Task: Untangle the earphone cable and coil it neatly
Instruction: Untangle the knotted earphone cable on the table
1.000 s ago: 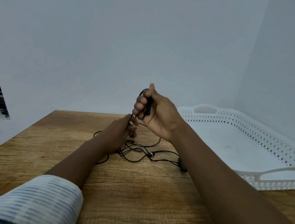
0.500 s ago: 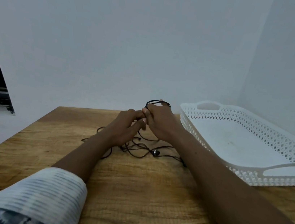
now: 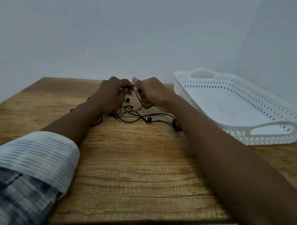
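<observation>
Pinching a short stretch of the thin black earphone cable between them, both hands sit close together just above the far middle of the light brown wood-grain worktop. The left hand has its fingers curled in, its grip closed on one end of that stretch. The right hand has its grip closed on the other end, thumb uppermost. The bit held between them runs roughly left to right and looks taut. From the right hand a strand drops down and towards me into the loose heap.

That heap lies flat on the worktop below the hands, tangled, its long axis running left to right. Loops trail under the left forearm on one side. On the other side it ends in a dark end-piece just beside the right forearm. One round earbud lies in the middle of the tangle, and another sits right under the left hand's fingers.

A white perforated plastic tray with cut-out handles stands on the right side of the worktop, apart from the cable. The forearms cover parts of the loops. A rolled pale striped sleeve covers the left arm nearest me.
</observation>
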`<state>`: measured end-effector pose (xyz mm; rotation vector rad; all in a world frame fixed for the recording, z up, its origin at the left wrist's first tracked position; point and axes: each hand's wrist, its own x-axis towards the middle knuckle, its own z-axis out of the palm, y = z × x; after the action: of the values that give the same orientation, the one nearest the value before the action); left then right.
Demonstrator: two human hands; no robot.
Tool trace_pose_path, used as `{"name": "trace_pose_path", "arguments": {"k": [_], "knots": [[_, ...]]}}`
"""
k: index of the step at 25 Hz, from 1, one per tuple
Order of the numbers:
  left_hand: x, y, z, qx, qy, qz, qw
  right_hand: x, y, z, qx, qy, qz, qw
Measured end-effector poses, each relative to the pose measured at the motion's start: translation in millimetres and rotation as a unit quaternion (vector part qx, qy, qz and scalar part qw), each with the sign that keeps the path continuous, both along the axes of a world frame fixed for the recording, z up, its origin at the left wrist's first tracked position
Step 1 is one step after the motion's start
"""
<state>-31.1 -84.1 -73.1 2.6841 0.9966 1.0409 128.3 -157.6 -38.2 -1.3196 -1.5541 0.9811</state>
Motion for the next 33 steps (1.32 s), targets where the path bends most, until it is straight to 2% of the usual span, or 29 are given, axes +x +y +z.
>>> {"name": "trace_pose_path", "arguments": {"k": [1, 3, 6, 7, 8, 9, 10, 11, 12, 13, 15, 18, 23, 25, 26, 28, 29, 31, 33], "knots": [[3, -2, 1, -0.009, -0.002, 0.004, 1.0, -3, -1, 3, -0.036, 0.106, 0.035, 0.993], [7, -7, 3, -0.059, -0.004, 0.001, 0.998, -10, -4, 13, -0.058, 0.26, 0.078, 0.961], [8, -14, 1, -0.151, 0.0, 0.002, 0.989, -17, -5, 33, 0.011, 0.439, 0.095, 0.894], [8, -15, 1, -0.165, -0.002, -0.006, 0.986, -17, -4, 37, 0.055, 0.464, 0.089, 0.879], [8, -17, 3, -0.167, 0.002, -0.018, 0.986, -17, -3, 38, 0.109, 0.444, 0.065, 0.887], [10, -19, 4, -0.17, 0.007, -0.029, 0.985, -15, 0, 36, 0.167, 0.361, 0.015, 0.917], [12, -22, 6, -0.169, 0.013, -0.04, 0.985, -13, 2, 32, 0.222, 0.219, -0.05, 0.949], [13, -24, 7, -0.165, 0.011, -0.048, 0.985, -10, 4, 24, 0.264, 0.053, -0.109, 0.957], [14, -23, 8, -0.159, 0.0, -0.053, 0.986, -7, 6, 15, 0.291, -0.096, -0.135, 0.942], [14, -22, 9, -0.15, -0.012, -0.056, 0.987, -5, 8, 6, 0.295, -0.208, -0.134, 0.923], [9, -19, 10, -0.124, -0.022, -0.054, 0.991, 0, 9, -5, 0.272, -0.356, -0.113, 0.887], [3, -19, 12, -0.112, -0.039, -0.039, 0.992, 1, 7, -5, 0.261, -0.444, -0.116, 0.849], [-4, -12, 8, -0.111, -0.054, -0.015, 0.992, 4, 9, -5, 0.22, -0.415, -0.108, 0.876], [-8, -6, 4, -0.114, -0.057, 0.012, 0.992, 5, 8, -3, 0.18, -0.373, -0.1, 0.905], [-9, -5, 3, -0.12, -0.057, 0.025, 0.991, 5, 7, 0, 0.155, -0.314, -0.088, 0.933], [-9, -4, 0, -0.131, -0.049, 0.046, 0.989, 1, -2, 7, 0.076, -0.107, -0.029, 0.991], [-8, -4, -1, -0.135, -0.039, 0.052, 0.989, -2, -6, 12, 0.028, 0.015, 0.019, 0.999], [-5, -7, 0, -0.145, -0.027, 0.051, 0.988, -8, -9, 21, -0.028, 0.215, 0.105, 0.971], [0, -11, 1, -0.162, -0.029, 0.038, 0.986, -15, -8, 29, -0.024, 0.362, 0.143, 0.921]]}}
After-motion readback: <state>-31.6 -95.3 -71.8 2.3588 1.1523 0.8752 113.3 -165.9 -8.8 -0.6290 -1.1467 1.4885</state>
